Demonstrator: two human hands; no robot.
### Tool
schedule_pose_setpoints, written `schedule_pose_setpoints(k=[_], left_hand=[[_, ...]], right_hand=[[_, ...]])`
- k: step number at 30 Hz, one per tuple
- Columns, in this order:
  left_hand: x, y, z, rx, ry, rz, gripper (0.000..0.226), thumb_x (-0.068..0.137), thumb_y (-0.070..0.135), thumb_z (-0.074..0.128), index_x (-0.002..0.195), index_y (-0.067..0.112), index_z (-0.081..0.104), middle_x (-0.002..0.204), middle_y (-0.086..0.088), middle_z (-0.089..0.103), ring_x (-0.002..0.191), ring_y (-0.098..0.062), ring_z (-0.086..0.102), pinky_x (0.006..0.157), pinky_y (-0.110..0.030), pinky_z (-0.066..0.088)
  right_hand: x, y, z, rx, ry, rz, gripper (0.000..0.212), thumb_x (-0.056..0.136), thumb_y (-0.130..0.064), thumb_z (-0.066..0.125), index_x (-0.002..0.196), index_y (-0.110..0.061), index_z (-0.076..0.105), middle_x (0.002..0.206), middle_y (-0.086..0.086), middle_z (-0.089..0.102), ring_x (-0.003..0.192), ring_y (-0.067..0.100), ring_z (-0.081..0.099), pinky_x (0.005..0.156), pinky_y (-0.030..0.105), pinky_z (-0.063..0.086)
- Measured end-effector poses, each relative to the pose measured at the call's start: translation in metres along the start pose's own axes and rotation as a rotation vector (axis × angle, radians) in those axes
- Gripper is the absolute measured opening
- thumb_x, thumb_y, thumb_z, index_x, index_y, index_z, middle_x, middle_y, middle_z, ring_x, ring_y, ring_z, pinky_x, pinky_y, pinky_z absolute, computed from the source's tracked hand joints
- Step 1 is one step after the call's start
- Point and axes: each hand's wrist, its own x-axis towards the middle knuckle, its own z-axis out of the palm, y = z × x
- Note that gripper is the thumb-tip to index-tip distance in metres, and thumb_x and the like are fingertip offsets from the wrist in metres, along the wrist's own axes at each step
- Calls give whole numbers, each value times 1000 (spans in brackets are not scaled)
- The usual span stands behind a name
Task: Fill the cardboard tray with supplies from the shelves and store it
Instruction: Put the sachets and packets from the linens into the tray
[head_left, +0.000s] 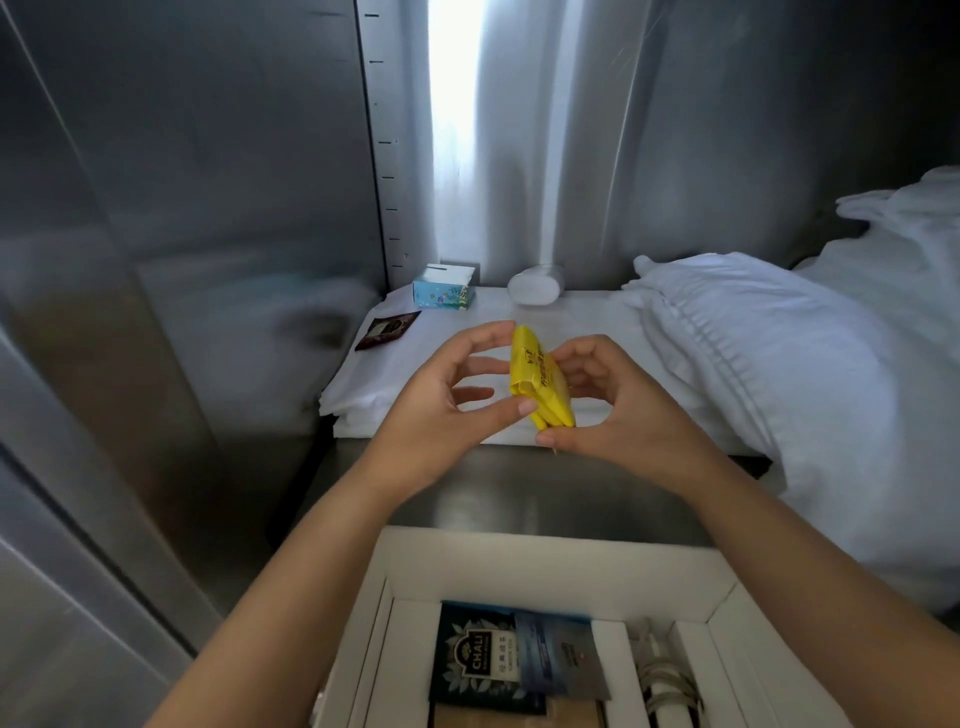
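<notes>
**Head view: yellow packet held between both hands above the shelf**

1. Locate the yellow packet (542, 384). It sits upright and slightly tilted, raised above the folded white linen (415, 374) on the steel shelf (519, 493). It is well apart from the cardboard tray (545, 561) at the bottom of the view.

2. Check your left hand (441, 410). Its thumb tip presses the lower left edge of the packet and its forefinger reaches the top edge. The remaining fingers are spread and bent toward the packet's left face.

3. Check your right hand (618, 410). Its fingers are curled against the packet's right face and its thumb lies just below the bottom edge. Both hands therefore hold the packet, one on each side.

4. Check the tray. Its white rim faces you, and it is divided into compartments.
   - The wide compartment holds a dark tea sachet (475, 660) with a blue-grey sachet (563, 660) overlapping its right side.
   - A narrow compartment to the right holds a coiled white cable (667, 680).

5. Note the shelf contents behind your hands.
   - A small patterned tissue box (444, 293) stands near the back wall.
   - A white container (535, 285) lies on its side beside it.
   - A dark brown sachet (387, 330) rests on the left edge of the linen.
   - A white pillow (779, 374) fills the right side.
</notes>
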Motion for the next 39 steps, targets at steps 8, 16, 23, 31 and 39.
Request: schedule_pose_setpoints(k=[8, 16, 23, 31, 39], left_hand=[[-61, 14, -8, 117, -89, -51, 59, 74, 23, 74, 128, 32, 52, 125, 16, 58, 114, -11, 57, 100, -36, 46], [-119, 13, -15, 380, -186, -58, 50, 86, 32, 65, 133, 33, 50, 129, 21, 54, 124, 2, 45, 103, -13, 33], [-137, 3, -19, 540, -118, -151, 48, 86, 43, 55, 133, 34, 51, 133, 27, 43, 134, 10, 25, 106, -5, 18], [-138, -4, -20, 485, -63, -305, 43, 91, 42, 53, 134, 37, 49, 137, 26, 40, 136, 8, 20, 112, -24, 19], [-140, -4, -19, 483, -71, -321, 43, 93, 42, 50, 135, 38, 47, 134, 28, 38, 132, 9, 25, 100, -10, 19]], right_hand=[[-39, -25, -4, -214, -180, -15, 69, 56, -47, 83, 114, -42, 47, 115, -25, 58, 112, -3, 54, 95, 20, 44], [-83, -43, 4, -515, -385, 15, 72, 54, -61, 74, 113, -58, 35, 117, -34, 49, 111, -16, 45, 89, 17, 44], [-106, -48, 25, -725, -684, -36, 69, 56, -73, 58, 113, -55, 24, 111, -26, 48, 95, -3, 50, 77, 23, 48], [-112, -41, 56, -750, -968, -106, 67, 73, -68, 60, 123, -49, 18, 114, -21, 48, 91, 0, 48, 71, 19, 44], [-129, -29, 86, -788, -916, -183, 67, 81, -66, 52, 132, -38, 18, 125, -11, 45, 101, 7, 49, 82, 26, 49]])
